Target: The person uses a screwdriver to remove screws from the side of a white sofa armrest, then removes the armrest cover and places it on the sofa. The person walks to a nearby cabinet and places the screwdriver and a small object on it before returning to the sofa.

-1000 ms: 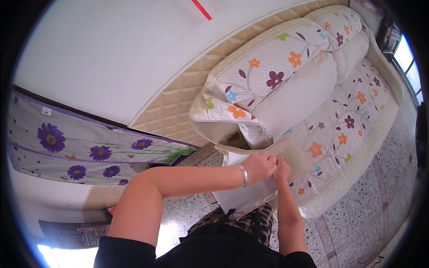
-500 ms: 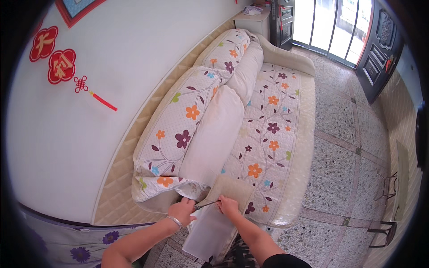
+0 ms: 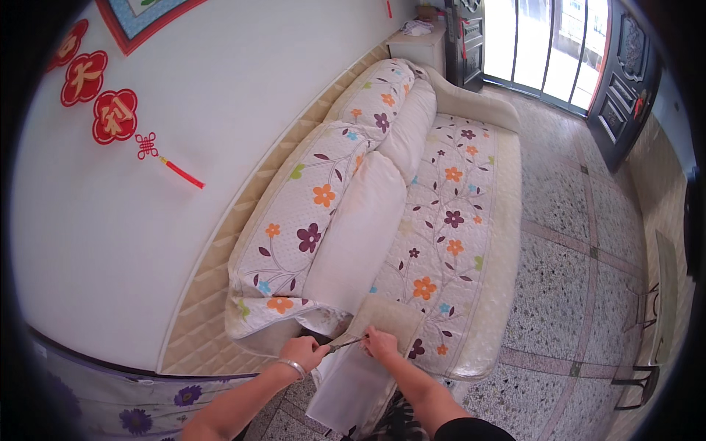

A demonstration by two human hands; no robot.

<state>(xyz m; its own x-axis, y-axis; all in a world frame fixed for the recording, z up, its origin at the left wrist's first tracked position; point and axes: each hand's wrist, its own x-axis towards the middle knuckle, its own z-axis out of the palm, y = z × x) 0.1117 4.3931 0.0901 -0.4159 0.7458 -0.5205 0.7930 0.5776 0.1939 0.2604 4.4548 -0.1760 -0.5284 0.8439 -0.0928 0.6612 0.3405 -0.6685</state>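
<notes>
My left hand (image 3: 303,354), with a silver bangle on its wrist, is closed at one end of a thin dark rod-like thing (image 3: 348,343). The fingers of my right hand (image 3: 381,343) pinch its other end, so it spans the gap between the hands, sloping slightly up to the right. Too small to name, it has a thicker part by my left hand. Just beyond my hands is the beige armrest (image 3: 391,314) of a sofa with a flowered cover (image 3: 440,253). Below them hangs a whitish, see-through panel or sheet (image 3: 348,393).
Long pale cushions (image 3: 359,228) lean along the sofa's back. A cloth with purple flowers (image 3: 158,400) covers something at the lower left. Speckled stone floor (image 3: 548,309) runs along the sofa's right side. Dark doors (image 3: 625,81) stand open at the far right.
The whole view has shifted, with sofa and wall hangings lying slightly lower and farther right. Both hands keep their hold on the thin dark thing at the armrest.
</notes>
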